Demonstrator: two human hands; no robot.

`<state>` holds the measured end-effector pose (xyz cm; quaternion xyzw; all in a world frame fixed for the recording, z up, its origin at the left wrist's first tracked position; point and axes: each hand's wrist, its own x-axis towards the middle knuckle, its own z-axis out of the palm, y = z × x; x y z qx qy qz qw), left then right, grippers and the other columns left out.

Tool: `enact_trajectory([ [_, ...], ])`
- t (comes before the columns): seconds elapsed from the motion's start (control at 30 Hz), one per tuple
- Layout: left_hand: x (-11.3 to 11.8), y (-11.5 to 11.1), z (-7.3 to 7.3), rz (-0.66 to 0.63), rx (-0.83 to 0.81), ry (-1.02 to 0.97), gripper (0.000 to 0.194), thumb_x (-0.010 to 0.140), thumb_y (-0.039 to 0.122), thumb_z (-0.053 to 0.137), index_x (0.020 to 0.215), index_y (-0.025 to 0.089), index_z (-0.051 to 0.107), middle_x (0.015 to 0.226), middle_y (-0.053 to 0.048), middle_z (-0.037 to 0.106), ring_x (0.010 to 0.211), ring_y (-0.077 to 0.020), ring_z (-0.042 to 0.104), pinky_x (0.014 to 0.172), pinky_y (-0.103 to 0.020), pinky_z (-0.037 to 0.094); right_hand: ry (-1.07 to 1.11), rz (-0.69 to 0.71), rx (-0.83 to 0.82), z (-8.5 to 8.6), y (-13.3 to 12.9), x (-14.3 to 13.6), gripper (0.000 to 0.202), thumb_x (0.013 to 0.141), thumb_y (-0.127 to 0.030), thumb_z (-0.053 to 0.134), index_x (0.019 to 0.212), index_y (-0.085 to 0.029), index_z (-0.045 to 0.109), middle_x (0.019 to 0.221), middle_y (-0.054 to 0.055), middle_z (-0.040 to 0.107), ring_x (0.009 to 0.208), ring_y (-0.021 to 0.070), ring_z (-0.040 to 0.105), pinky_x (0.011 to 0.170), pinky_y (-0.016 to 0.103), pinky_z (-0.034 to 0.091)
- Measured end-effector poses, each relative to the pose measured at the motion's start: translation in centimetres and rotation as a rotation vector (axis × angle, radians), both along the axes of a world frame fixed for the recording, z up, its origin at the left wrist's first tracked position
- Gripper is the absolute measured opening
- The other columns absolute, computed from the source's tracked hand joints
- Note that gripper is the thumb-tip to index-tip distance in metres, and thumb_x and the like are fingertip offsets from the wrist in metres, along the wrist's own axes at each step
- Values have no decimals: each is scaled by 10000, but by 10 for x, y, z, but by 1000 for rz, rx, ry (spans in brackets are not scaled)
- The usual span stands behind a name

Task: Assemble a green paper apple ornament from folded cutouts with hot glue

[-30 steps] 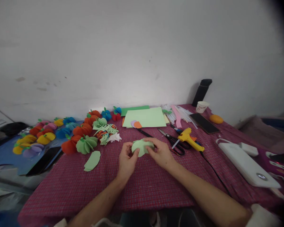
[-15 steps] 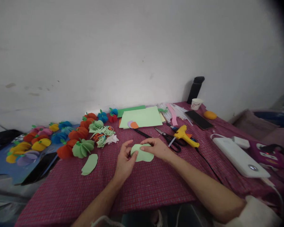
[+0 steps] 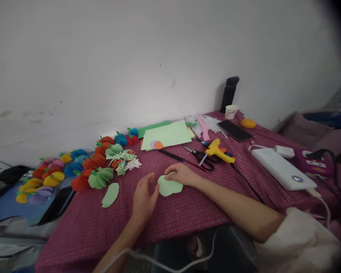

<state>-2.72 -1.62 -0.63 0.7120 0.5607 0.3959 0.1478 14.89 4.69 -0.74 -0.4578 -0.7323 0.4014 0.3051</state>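
Note:
My right hand (image 3: 182, 175) pinches the upper edge of a light green paper cutout (image 3: 169, 187) with a wavy outline, over the checked red cloth. Thumb and fingers apart, my left hand (image 3: 144, 197) is just left of the cutout. Its thumb tip is at the paper's left edge; whether it touches I cannot tell. Another folded pale green piece (image 3: 110, 195) lies on the cloth to the left. Beyond it sits a light green paper pumpkin (image 3: 101, 178).
Finished paper pumpkins (image 3: 95, 163) and a heap of paper scraps (image 3: 125, 162) stand on the left. Green sheets (image 3: 167, 135) lie at the back. To the right are black scissors (image 3: 203, 159), a yellow glue gun (image 3: 219, 151), a phone (image 3: 235, 131) and a white power bank (image 3: 282, 168).
My left hand has let go of the cutout and moved slightly left, its fingers spreading. The right hand keeps its pinch, and more of the paper shows. The view has shifted a little.

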Motion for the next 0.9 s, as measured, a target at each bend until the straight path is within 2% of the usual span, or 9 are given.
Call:
enact_trajectory([
  [0.1,-3,-8,0,-193,134,297,314,812,205,460,1119,219,526,1177,-78,539,1104,-205,477,956,-396,372,-79,-5,86,-9,1,-4,151,697,-255,610,814,-191,679,764,-7,684,701,128,608,614,215,438],
  [0.17,-1,-12,-2,-358,132,434,321,833,185,420,1132,221,529,1187,-68,543,1121,-196,466,972,-393,369,-129,-1,130,-12,0,-5,138,711,-252,593,813,-213,677,751,-17,677,703,126,603,624,218,430],
  [0.23,1,-15,-5,-453,99,538,324,848,198,405,1150,210,522,1182,-64,551,1118,-195,468,973,-390,375,-183,4,177,-13,-1,-5,140,713,-260,595,825,-225,671,763,-17,671,711,129,598,643,226,425],
  [0.3,4,-16,-8,-485,57,606,338,859,230,398,1179,195,500,1185,-67,551,1114,-200,467,969,-391,384,-237,12,225,-13,-1,-3,143,701,-276,617,824,-226,668,789,-7,661,745,141,589,693,246,422],
  [0.43,6,-17,-9,-515,-2,668,396,860,304,402,1240,197,443,1244,-73,509,1151,-223,433,977,-418,369,-331,18,328,-9,0,5,222,677,-303,664,874,-202,653,926,44,623,939,193,523,867,321,356],
  [0.57,4,-20,-4,-544,-61,694,512,843,398,416,1315,216,336,1328,-65,427,1213,-237,367,1003,-430,329,-512,-34,480,-8,0,10,477,692,-452,634,1083,-186,564,1062,98,566,1030,248,454,853,381,358],
  [0.67,1,-22,-4,-564,-93,693,575,833,442,418,1345,223,275,1366,-68,377,1246,-238,326,1015,-428,306,-570,-65,547,-12,-2,8,594,700,-547,578,1164,-185,502,1157,121,514,1102,268,399,884,406,328],
  [0.8,-1,-22,-5,-589,-120,691,603,835,462,403,1362,229,226,1393,-70,331,1281,-225,282,1032,-414,277,-607,-102,571,-15,-4,3,615,707,-571,552,1175,-175,495,1228,140,466,1189,289,311,946,443,252],
  [0.9,-2,-23,-5,-592,-122,705,606,843,467,382,1369,228,200,1406,-69,306,1298,-216,248,1041,-408,260,-568,-83,599,-9,-2,5,508,740,-471,575,1144,-168,517,1175,123,504,1157,262,347,927,405,292],
])
